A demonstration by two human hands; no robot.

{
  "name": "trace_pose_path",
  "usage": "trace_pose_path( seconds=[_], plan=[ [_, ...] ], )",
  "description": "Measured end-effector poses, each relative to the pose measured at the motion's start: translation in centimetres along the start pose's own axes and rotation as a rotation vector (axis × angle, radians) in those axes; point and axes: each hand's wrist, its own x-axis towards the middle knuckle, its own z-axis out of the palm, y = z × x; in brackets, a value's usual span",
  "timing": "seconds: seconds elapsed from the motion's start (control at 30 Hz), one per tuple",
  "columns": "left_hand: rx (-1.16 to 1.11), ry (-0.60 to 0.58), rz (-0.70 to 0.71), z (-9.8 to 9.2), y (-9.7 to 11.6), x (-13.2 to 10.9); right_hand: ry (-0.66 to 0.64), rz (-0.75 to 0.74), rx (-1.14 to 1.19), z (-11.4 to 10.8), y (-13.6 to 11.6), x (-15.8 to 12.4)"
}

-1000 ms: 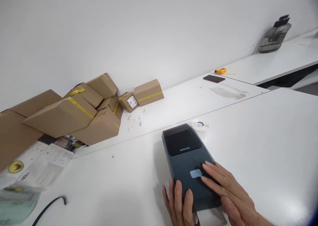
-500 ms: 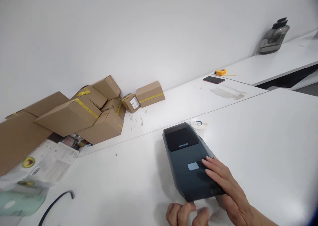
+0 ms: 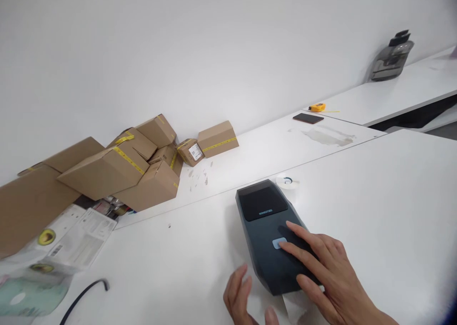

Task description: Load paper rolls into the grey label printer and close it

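Note:
A dark blue-grey label printer [image 3: 266, 256] with a black glossy window and a light blue button [image 3: 278, 243] lies on the white table. My right hand [image 3: 330, 270] rests over its right side with the fingers spread, one fingertip at the button. Below the printer's near left corner, my left hand [image 3: 238, 294] has its fingers apart and holds nothing. White label paper [image 3: 291, 308] shows at the printer's near end, partly hidden by my right hand. Just past the far right corner lies a roll of white labels [image 3: 286, 182].
Cardboard boxes [image 3: 103, 170] are piled at the back left. Before them lie plastic packaging [image 3: 80, 239] with avocado pictures and a black cable [image 3: 82, 294]. Toward the back right are a phone [image 3: 308, 118], a yellow tape measure [image 3: 317, 107] and a grey bottle [image 3: 391, 61].
My left hand has let go of the label paper at the near end and drawn left, its fingers opening. My right hand has slid inward, bringing a fingertip to the blue button.

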Motion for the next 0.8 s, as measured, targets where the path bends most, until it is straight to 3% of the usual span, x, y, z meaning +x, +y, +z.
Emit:
trace_pose_path(
  seconds=[0.17,0.27,0.53,0.67,0.8],
  plan=[
    [-0.181,-0.124,-0.314,1.5,1.9,1.3,-0.037,-0.072,-0.131,-0.8,0.0,1.6],
    [-0.266,-0.199,-0.412,1.9,2.8,0.7,-0.039,-0.058,-0.093,-0.6,0.2,1.6],
    [-0.377,-0.238,-0.564,1.9,2.9,0.0,-0.063,0.356,0.344,0.2,1.0,-2.8],
    [-0.402,-0.248,-0.545,1.3,3.5,2.7,-0.042,0.321,0.336,-0.3,1.6,-1.9],
    [-0.315,-0.180,-0.582,1.3,2.8,8.2,-0.016,0.155,0.268,-2.0,2.1,3.6]
  ],
)
